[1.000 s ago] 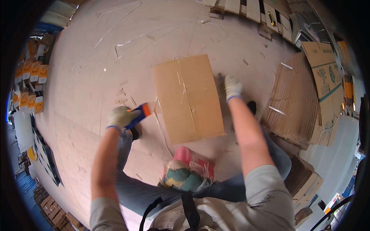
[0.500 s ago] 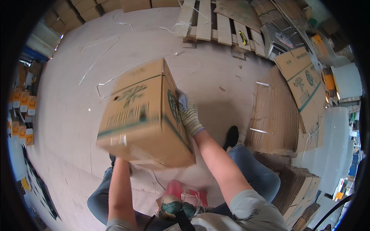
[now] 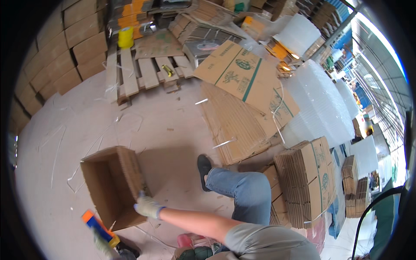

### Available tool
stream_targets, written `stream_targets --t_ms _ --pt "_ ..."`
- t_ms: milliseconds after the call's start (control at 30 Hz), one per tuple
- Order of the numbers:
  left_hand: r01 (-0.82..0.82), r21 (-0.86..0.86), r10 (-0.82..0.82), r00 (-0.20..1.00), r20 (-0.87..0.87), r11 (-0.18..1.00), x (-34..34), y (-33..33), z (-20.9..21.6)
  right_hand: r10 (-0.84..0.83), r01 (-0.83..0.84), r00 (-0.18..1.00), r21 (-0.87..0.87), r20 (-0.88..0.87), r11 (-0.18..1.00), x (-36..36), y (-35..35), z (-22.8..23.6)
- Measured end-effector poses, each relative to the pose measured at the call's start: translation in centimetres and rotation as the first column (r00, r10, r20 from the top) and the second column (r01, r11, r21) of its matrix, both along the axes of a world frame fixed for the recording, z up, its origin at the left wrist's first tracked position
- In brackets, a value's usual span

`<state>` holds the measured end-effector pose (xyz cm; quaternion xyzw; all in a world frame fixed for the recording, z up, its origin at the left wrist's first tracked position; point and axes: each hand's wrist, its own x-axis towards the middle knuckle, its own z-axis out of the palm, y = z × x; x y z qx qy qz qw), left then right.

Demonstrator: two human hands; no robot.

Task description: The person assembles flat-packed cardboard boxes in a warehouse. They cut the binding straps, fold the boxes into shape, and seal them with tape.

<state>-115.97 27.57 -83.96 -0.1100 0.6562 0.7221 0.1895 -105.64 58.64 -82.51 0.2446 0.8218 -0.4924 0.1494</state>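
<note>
An open cardboard box [image 3: 131, 171] stands at the lower left in front of me, its opening toward me and its hollow brown inside showing. My right hand [image 3: 148, 206], in a striped knit glove, grips the box's near right edge. At the lower left my gloved left hand [image 3: 102, 245] is closed round an orange, blue and yellow tool that looks like a tape dispenser [image 3: 98, 226]. The tool is beside the box's near left corner. Part of the left hand's grip is blurred and hidden.
Flattened cartons [image 3: 232, 123] lie stacked to the right, with another carton stack [image 3: 299, 186] nearer my knee. A wooden pallet [image 3: 130, 76] bears a yellow cutter [image 3: 167, 70] and a yellow roll [image 3: 125, 37]. Stacked boxes [image 3: 84, 37] line the far left; bubble wrap [image 3: 318, 102] stands right.
The box has gone from held up closed-side toward me to lower left, with its open side showing. My left hand has left the box and now holds the tape dispenser. My view has swung right.
</note>
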Motion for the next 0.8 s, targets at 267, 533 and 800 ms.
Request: stream_targets --t_ms 267,533,800 --pt "-0.393 -0.187 0.314 0.884 -0.346 0.900 6.8 3.0 9.9 0.289 -0.276 0.942 0.095 -0.169 0.956 -12.3 2.7 4.0" --pt "-0.134 -0.220 0.143 0.989 0.027 0.966 12.0 6.7 6.7 -0.485 0.121 0.842 0.959 -0.236 -0.257 1.2 41.6 14.5" --pt "0.314 -0.215 -0.339 0.936 -0.092 0.925 15.1 15.9 6.4 -0.391 -0.008 0.920 0.996 0.041 0.086 12.9 49.5 16.1"
